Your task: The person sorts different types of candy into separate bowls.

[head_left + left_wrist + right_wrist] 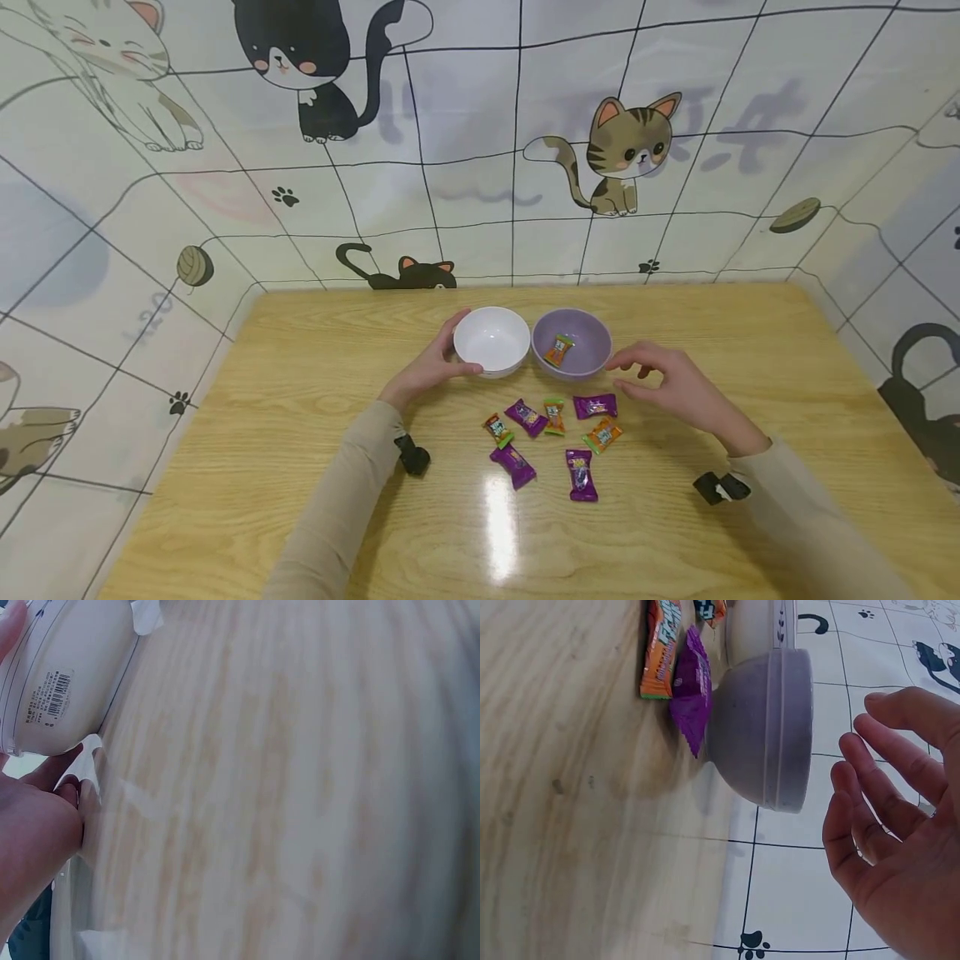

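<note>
My left hand [431, 367] grips a white bowl [492, 342] by its left side, thumb at the near side of the rim and fingers round the far side. A barcode label [52, 697] shows on that bowl in the left wrist view. Close against it on the right stands a purple bowl [585, 367], holding one orange-and-green wrapped candy [558, 351]. Beside the purple bowl's right rim, my right hand [671, 383] hovers with loosely bent fingers and nothing in them. The right wrist view shows a gap between this hand [900, 802] and the bowl [757, 727].
In front of the bowls lie several purple-wrapped candies [581, 475] and three orange-and-green ones [602, 435], loosely scattered on the wooden table [300, 350]. Behind the table hangs a white cat-print sheet [472, 192], which also covers both sides.
</note>
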`<state>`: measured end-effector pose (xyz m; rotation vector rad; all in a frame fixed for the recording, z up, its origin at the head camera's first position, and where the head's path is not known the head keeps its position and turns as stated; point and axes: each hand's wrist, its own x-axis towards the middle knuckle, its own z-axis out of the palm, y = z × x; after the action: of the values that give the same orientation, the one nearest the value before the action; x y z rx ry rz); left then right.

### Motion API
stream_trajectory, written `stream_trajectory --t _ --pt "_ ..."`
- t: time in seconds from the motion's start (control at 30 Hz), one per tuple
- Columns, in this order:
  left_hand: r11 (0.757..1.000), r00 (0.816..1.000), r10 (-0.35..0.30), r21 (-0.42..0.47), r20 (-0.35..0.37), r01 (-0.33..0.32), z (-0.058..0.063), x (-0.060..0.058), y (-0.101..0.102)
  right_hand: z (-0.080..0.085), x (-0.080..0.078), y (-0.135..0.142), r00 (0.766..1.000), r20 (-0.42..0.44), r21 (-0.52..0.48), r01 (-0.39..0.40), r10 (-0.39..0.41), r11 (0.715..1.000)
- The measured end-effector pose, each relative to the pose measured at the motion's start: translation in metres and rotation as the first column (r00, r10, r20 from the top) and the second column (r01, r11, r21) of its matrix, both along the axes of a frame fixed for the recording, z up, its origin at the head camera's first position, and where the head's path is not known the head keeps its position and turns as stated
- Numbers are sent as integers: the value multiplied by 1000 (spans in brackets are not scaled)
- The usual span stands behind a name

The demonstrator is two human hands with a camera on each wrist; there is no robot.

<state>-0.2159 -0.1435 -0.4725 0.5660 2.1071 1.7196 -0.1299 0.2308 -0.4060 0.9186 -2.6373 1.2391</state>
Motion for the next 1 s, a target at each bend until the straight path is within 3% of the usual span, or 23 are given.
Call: stream_trajectory --t 0.33,0.7,1.0 --pt "1000 1000 6 -22 -8 -7 -1 0 0 -13 17 1 993 -54 5 -100 100 995" --pt "999 1000 6 -33 -5 -6 -2 0 -2 -36 26 -3 981 114 4 -158 157 987" --pt "1000 1000 7 1 -1 -7 0 -1 -2 -37 21 -7 970 179 119 -184 161 976"
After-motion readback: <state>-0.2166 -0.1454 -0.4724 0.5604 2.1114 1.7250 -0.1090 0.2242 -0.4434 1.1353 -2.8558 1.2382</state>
